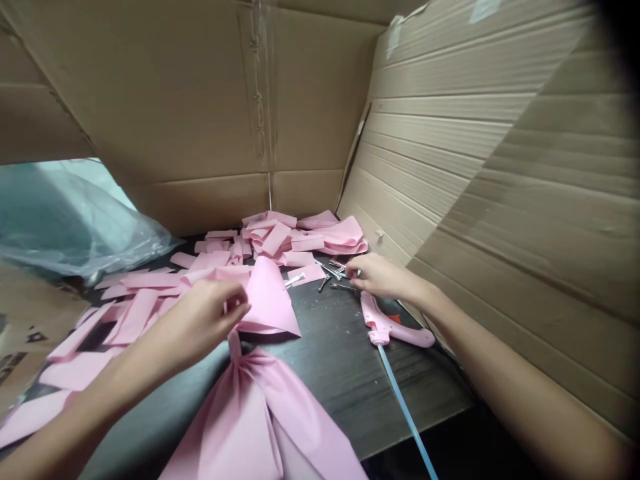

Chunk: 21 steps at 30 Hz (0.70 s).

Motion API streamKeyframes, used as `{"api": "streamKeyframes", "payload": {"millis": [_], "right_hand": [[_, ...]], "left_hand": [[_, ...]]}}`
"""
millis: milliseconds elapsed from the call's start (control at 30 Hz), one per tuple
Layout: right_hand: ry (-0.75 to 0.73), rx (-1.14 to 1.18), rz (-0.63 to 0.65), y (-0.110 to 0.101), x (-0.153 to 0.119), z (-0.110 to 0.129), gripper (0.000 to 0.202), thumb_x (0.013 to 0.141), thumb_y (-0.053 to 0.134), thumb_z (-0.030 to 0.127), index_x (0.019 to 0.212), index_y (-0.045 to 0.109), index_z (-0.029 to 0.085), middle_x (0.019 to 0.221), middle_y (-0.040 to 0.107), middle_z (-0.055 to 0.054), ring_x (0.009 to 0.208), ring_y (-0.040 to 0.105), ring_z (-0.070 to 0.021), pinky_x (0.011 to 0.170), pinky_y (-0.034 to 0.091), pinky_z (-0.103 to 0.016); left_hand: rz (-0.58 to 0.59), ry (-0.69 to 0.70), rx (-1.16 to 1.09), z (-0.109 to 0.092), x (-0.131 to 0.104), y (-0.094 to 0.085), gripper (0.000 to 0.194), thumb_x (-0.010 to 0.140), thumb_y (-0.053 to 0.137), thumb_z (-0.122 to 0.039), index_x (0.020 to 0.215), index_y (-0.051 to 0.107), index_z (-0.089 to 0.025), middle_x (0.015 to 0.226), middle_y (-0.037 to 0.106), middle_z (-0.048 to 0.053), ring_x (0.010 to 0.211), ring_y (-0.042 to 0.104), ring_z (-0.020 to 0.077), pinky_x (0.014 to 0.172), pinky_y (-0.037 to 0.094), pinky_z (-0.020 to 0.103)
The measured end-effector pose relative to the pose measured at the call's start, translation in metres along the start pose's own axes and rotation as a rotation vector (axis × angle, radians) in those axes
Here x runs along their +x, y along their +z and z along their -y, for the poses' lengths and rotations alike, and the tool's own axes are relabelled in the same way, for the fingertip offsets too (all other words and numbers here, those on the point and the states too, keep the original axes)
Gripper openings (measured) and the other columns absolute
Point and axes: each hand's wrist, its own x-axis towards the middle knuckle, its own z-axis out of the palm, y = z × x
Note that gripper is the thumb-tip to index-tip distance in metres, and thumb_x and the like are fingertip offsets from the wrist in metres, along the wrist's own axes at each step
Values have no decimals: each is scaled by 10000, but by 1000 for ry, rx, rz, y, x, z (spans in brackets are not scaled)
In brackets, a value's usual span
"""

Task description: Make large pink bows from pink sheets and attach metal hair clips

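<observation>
My left hand is closed, its fingers curled and pinching at the gathered middle of a large pink fabric bow. Long pink tails spread from the bow toward me, over the near part of the table. My right hand reaches down into a small heap of metal hair clips, fingers bent together. Whether a clip sits between its fingertips is too small to make out. Just below that hand lies a pink glue gun with a pale blue glue stick coming out of its back end.
Many cut pink fabric strips cover the dark table on the left. More pink pieces are heaped at the back. Cardboard walls enclose the rear and right. A clear plastic bag lies at the left.
</observation>
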Motion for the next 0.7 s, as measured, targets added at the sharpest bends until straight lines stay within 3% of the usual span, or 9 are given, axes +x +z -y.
{"api": "streamKeyframes", "payload": {"millis": [167,267,400,500,600,700], "right_hand": [[-43,-118,51,17,20,15,122,690,580,91,737,665,164,819,695,-94,733,631,-223,584,345,-269],[-68,-145,36,11,21,30,121,672,554,64,679,640,149,751,679,-100,674,614,-212,559,316,-271],[-147,-72,-54,-12,8,66,100,743,531,119,734,614,174,747,667,-43,692,590,-170,595,346,-257],[-282,198,-166,-25,-6,99,68,754,555,130,721,593,177,738,648,-20,670,562,-144,622,375,-251],[-315,476,-213,-24,-18,125,62,758,577,141,711,586,181,682,613,-1,601,527,-125,587,392,-247],[-260,817,-214,-10,-22,140,52,762,584,147,795,596,185,705,612,2,606,558,-122,558,431,-232]], "left_hand": [[174,-334,56,26,-66,13,477,886,373,-547,664,581,-179,677,616,62,600,544,194,576,284,295],[205,-412,-74,27,-85,27,543,891,326,-592,674,593,-172,699,626,72,629,551,201,586,290,290],[120,-406,-209,16,-77,44,575,905,290,-591,620,557,-169,620,574,43,586,511,178,557,263,270],[14,-339,-235,11,-61,54,519,890,365,-567,578,507,-176,566,535,22,554,479,164,547,246,259],[-99,-327,-292,12,-51,63,393,825,508,-508,613,523,-177,606,571,22,589,504,173,546,257,249],[-133,-350,-400,14,-48,70,260,750,593,-377,610,532,-167,616,587,17,593,518,171,556,295,248]]}}
